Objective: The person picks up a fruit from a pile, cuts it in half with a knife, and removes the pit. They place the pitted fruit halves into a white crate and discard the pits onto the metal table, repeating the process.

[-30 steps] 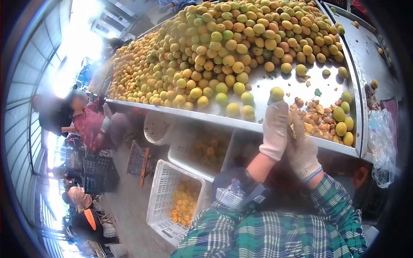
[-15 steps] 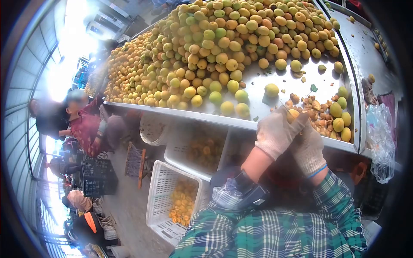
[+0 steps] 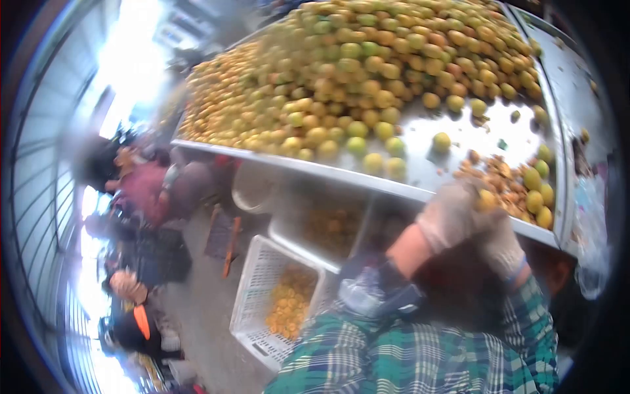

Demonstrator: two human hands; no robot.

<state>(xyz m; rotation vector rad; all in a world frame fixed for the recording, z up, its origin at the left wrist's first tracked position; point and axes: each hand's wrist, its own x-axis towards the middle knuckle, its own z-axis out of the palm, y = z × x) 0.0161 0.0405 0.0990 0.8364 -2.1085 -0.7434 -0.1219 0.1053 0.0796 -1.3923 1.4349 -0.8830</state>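
My two gloved hands meet just over the front edge of the metal table. A yellow-orange apricot shows between them. My left hand is closed at the apricot, its back toward me. My right hand is closed against the apricot's near side; motion blur hides its fingertips and whatever else it grips. Just beyond the hands lies a heap of brown apricot stones. Several whole greenish-yellow apricots line the table's right rim beside it.
A large pile of apricots covers much of the metal table. Below stand a white crate with apricot halves and another bin. A plastic bag hangs at right. Other people sit at left.
The view has shifted, so the table and crates appear farther right. My hands stay together with the apricot, which now shows more to the right of my left hand's fingers.
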